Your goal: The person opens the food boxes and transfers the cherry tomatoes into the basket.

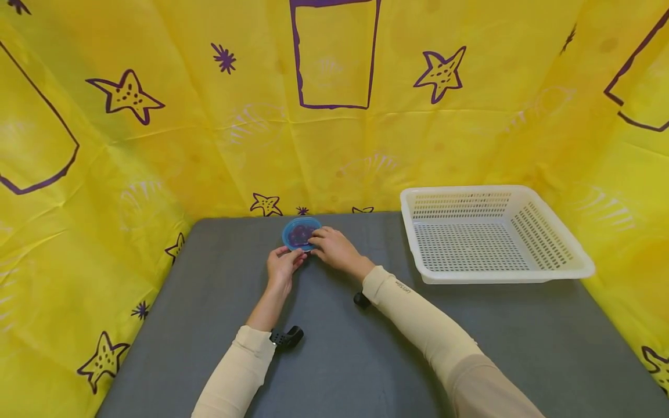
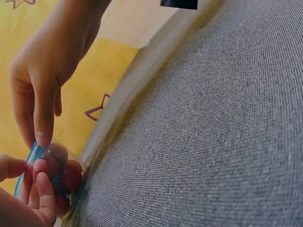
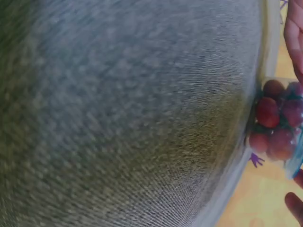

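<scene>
1. Nearest, at six o'clock: grey fabric-covered tabletop (image 1: 334,371). Cream long sleeves (image 1: 235,368) come in from seven and between four and five; black wrist devices (image 1: 287,337) at both cuffs.
2. Just off centre, toward seven: left hand (image 1: 284,265), thumb and fingers pinching the near edge of the tub.
3. Just off centre, toward six: right hand (image 1: 337,248), grasping the rim at the tub's four o'clock, fingertips over the top.
4. Between and just beyond the hands, toward eight: small round see-through plastic tub (image 1: 286,235), near the table's far edge, base seemingly on the table. Translucent blue lid (image 2: 34,153) on top; round dark-red fruits (image 2: 72,176) inside, kind uncertain.
5. Progress, my read: lid on, fruits inside, both hands busy at the rim. Loosening or pressing down? Can't tell, so what's left is unclear.
6. Three to four o'clock: white rectangular perforated plastic basket (image 1: 502,276), well apart from hands.
7. Farthest, twelve o'clock: yellow cloth backdrop (image 1: 334,157), purple starfish drawings.
</scene>
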Demonstrator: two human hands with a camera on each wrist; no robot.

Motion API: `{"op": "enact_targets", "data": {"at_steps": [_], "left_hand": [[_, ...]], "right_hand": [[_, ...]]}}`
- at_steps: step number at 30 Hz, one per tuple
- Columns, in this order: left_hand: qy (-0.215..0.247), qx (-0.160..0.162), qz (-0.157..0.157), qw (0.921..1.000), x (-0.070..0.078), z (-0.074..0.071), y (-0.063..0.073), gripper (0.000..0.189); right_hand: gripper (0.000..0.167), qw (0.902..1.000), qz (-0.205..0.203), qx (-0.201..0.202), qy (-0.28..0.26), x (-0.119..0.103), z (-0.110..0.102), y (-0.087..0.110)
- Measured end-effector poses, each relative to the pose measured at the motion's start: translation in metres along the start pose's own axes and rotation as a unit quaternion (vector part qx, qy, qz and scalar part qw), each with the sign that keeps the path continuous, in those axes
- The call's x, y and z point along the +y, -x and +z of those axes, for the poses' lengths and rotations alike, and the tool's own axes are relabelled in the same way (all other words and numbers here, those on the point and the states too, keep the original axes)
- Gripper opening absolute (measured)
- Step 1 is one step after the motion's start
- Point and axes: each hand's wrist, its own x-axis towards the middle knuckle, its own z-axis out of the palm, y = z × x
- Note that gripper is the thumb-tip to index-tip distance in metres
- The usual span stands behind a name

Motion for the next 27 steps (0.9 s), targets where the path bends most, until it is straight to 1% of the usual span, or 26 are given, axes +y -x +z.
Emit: {"op": "enact_targets", "data": {"at_steps": [3,6,9,12,15,18,24,27], "left_hand": [[-0.005,0.0,0.001,1.0,0.0,0.0,0.0,0.053],[-0.016,0.001,0.005,0.9999,0.0,0.0,-0.001,0.054],[-0.031,0.001,0.006,0.9995,0.0,0.0,-0.001,0.055],[-0.041,-0.001,0.006,0.9991,0.001,0.0,-0.002,0.054],[-0.048,-0.005,0.009,0.9988,0.0,0.0,-0.004,0.054],[-0.056,-0.011,0.014,0.9983,0.001,0.0,-0.005,0.053],[-0.06,-0.029,0.016,0.9977,0.003,-0.003,-0.009,0.053],[-0.061,-0.031,0.011,0.9976,0.004,-0.004,-0.011,0.053]], "right_hand": [[0.027,0.9992,-0.024,0.025,0.021,0.002,0.004,0.0],[0.022,0.9968,-0.053,0.04,0.044,0.003,0.005,-0.001],[0.021,0.9943,-0.079,0.04,0.06,0.004,0.003,-0.001],[0.021,0.9926,-0.095,0.023,0.071,0.005,0.0,-0.002],[0.021,0.9925,-0.101,0.005,0.069,0.006,-0.004,-0.004],[0.02,0.9932,-0.101,-0.003,0.057,0.008,-0.006,-0.005],[0.016,0.994,-0.101,-0.01,0.041,0.009,-0.007,-0.008],[0.016,0.9932,-0.106,-0.011,0.048,0.008,-0.006,-0.009]]}}
